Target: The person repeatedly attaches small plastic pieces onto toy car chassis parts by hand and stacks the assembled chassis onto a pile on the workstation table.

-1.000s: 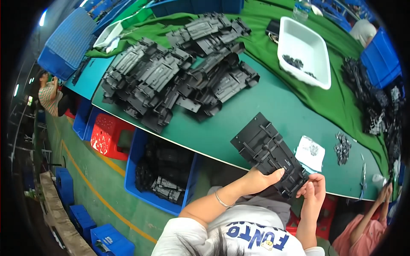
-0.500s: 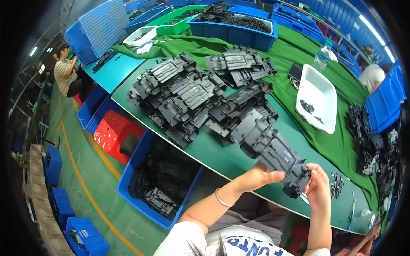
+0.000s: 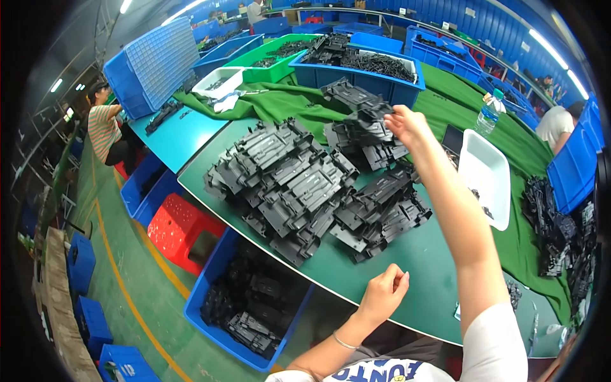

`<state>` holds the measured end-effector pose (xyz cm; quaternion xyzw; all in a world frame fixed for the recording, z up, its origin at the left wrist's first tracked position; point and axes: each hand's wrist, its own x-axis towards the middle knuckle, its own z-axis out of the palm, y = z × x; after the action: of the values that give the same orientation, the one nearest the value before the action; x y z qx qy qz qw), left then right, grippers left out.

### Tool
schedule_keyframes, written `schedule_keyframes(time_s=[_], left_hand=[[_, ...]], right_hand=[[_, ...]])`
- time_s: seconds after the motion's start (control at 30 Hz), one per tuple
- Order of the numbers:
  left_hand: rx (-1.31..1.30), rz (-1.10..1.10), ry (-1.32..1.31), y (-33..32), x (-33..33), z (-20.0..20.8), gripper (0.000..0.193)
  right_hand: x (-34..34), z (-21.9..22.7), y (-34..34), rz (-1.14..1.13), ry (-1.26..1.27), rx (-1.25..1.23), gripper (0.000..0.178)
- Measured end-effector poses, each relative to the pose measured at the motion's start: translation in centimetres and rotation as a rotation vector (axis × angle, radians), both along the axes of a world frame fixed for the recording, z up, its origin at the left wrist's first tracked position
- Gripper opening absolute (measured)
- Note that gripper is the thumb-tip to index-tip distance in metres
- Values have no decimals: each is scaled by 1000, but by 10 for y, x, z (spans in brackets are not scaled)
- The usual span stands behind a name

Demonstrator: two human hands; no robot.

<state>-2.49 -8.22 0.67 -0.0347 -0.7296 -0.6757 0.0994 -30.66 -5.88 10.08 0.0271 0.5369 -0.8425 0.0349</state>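
Note:
My right hand (image 3: 407,125) reaches far over the table, its fingers closed on the end of a black plastic chassis tray (image 3: 356,95). That tray is tilted above a small stack of like trays (image 3: 356,141); whether it touches them I cannot tell. Near the table's front edge, my left hand (image 3: 384,294) is curled with the thumb against the fingers, and nothing shows in it. To the left lies a large heap of black chassis trays (image 3: 280,184). Several more trays (image 3: 385,213) lie in a pile between the heap and my right forearm.
A white tray (image 3: 501,170) with a few small black parts and a water bottle (image 3: 489,114) stand at right on green cloth (image 3: 439,95). Blue bin (image 3: 407,95) holds black parts behind. Below the table's left edge are a red stool (image 3: 175,232) and a blue bin (image 3: 223,331).
The chassis tray was in both hands near the front edge. My right hand has carried it away to the far stack; my left hand has let go of it. The view has shifted slightly.

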Motion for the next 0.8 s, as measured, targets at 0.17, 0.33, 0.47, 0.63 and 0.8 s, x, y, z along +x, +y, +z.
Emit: schedule_keyframes(time_s=[0.17,0.33,0.47,0.63,0.8], left_hand=[[53,-46,-90,-5,3,-1,15],[99,-9,-95,-4,-5,-7,15],[111,70,-121,-9,-10,-6,15],[60,32,-105,-5,-10,-2,16],[89,10,-87,1,-7,-10,15]], right_hand=[[-14,-14,-40,-23,-60,-4,23],[8,6,10,241,66,167,30],[78,50,111,726,289,593,30],[162,27,338,39,204,1478,24],[260,-23,487,-519,-400,1438,20]])
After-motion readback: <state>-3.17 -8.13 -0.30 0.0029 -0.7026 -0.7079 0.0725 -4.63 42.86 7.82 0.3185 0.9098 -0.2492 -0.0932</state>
